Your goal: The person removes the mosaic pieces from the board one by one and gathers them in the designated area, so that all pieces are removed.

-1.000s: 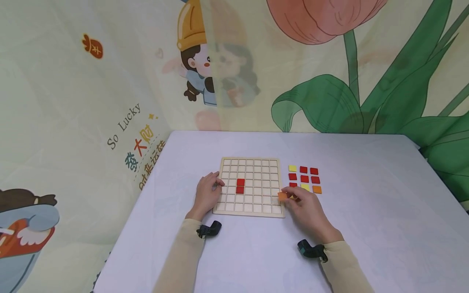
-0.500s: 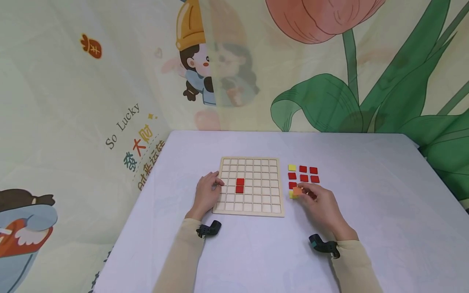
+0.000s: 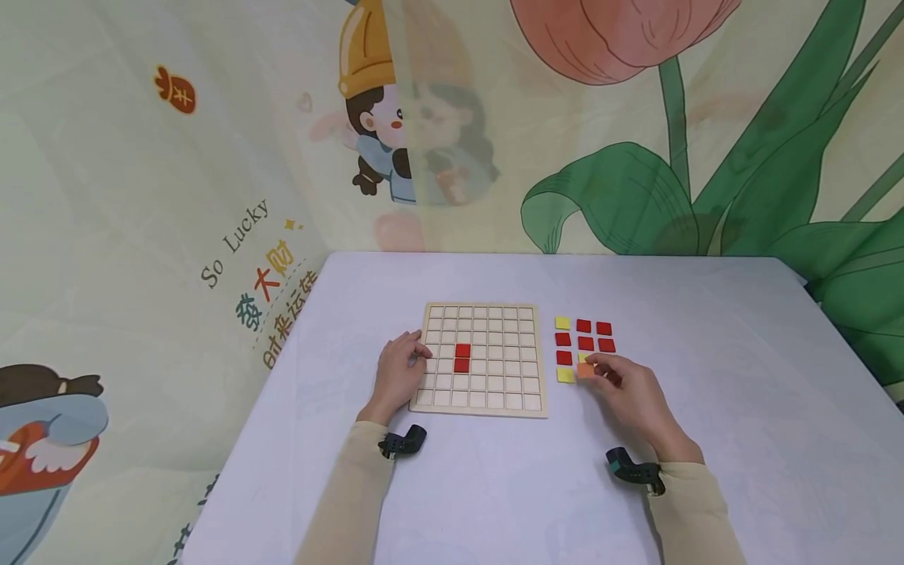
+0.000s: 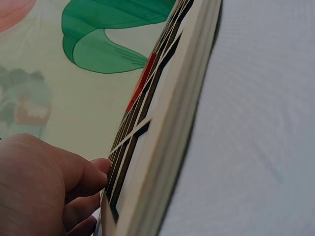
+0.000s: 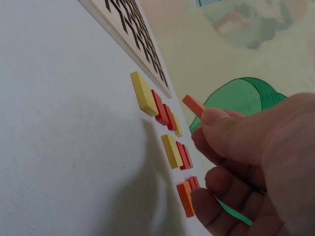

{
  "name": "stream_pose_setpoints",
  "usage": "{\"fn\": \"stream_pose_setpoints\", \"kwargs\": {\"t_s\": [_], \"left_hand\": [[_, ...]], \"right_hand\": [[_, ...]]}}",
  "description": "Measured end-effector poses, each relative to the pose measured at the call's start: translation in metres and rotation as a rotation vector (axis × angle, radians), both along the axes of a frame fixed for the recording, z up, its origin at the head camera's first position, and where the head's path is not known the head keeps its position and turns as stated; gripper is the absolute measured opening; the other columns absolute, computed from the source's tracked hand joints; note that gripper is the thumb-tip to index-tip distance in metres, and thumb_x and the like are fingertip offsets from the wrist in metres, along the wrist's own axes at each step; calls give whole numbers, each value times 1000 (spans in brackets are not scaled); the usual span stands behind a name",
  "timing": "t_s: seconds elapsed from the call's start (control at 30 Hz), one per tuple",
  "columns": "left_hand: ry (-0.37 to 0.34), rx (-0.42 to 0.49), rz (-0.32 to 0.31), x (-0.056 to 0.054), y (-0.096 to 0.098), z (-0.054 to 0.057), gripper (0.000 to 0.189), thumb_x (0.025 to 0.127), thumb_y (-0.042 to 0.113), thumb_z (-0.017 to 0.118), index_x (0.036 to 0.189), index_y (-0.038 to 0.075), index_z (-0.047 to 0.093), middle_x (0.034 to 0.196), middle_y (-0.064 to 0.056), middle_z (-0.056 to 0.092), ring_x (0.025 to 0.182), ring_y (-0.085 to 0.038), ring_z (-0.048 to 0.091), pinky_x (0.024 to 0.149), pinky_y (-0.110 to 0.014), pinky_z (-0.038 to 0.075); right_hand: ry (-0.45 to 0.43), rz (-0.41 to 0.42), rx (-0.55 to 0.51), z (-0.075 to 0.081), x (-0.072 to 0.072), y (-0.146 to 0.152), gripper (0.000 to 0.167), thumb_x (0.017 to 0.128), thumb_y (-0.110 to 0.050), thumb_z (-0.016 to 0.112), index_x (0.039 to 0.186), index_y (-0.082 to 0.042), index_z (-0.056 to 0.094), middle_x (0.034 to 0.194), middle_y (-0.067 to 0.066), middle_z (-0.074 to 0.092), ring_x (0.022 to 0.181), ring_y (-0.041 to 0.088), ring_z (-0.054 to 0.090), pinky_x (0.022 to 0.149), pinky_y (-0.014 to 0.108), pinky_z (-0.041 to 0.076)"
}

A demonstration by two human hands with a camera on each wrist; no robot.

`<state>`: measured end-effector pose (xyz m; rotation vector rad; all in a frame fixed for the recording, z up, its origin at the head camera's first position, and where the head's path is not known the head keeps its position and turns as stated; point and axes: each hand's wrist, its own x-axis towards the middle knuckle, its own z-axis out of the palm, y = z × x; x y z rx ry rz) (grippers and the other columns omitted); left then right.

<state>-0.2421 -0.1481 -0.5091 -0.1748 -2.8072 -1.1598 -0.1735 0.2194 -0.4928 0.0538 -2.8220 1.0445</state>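
Observation:
My right hand (image 3: 632, 392) pinches an orange square tile (image 3: 585, 369) between thumb and forefinger, raised off the table among the loose tiles. In the right wrist view that held tile (image 5: 193, 105) juts from the fingertips, its other fingers curled below. A wooden grid board (image 3: 504, 380) lies flat to the left, with two red tiles (image 3: 462, 351) in neighbouring cells, one above the other. On the board's left edge rests my left hand (image 3: 400, 377), fingers loosely bent. The left wrist view shows its thumb (image 4: 88, 179) right at the grid's edge.
Right of the board, red tiles (image 3: 585, 343) and yellow tiles (image 3: 566, 375) lie in loose rows. Another orange tile (image 5: 185, 199) lies under the right hand, hidden in the head view. A white cloth covers the table (image 3: 494, 502); a printed curtain (image 3: 600, 94) hangs behind.
My right hand has carried the orange tile from the board's right edge rightward over the loose tiles. The left hand and the board have stayed in place.

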Motion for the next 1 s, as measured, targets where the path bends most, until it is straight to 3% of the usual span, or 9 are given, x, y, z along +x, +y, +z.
{"fn": "stream_pose_setpoints", "kwargs": {"t_s": [0.3, 0.5, 1.0], "left_hand": [[1, 3, 5, -1, 1, -1, 14, 89, 3, 55, 87, 11, 66, 144, -11, 51, 141, -30, 35, 122, -45, 13], [2, 3, 6, -1, 1, -2, 14, 89, 2, 55, 86, 11, 66, 144, -12, 51, 141, -31, 35, 121, -47, 14], [-4, 3, 8, 0, 1, -1, 14, 89, 2, 55, 87, 10, 67, 145, -12, 50, 142, -30, 34, 122, -46, 13]], "right_hand": [[-90, -35, 40, 0, -1, 2, 35, 85, -7, 73, 119, -1, 65, 91, 10, 63, 82, 24, 53, 57, 17, 47], [-155, -58, 52, -1, -1, 0, 34, 87, -6, 71, 120, 0, 65, 92, 12, 62, 83, 26, 53, 60, 20, 48], [-152, -57, 60, -5, -1, -6, 25, 88, -12, 71, 111, -3, 66, 94, 12, 65, 82, 25, 54, 66, 30, 54]]}}
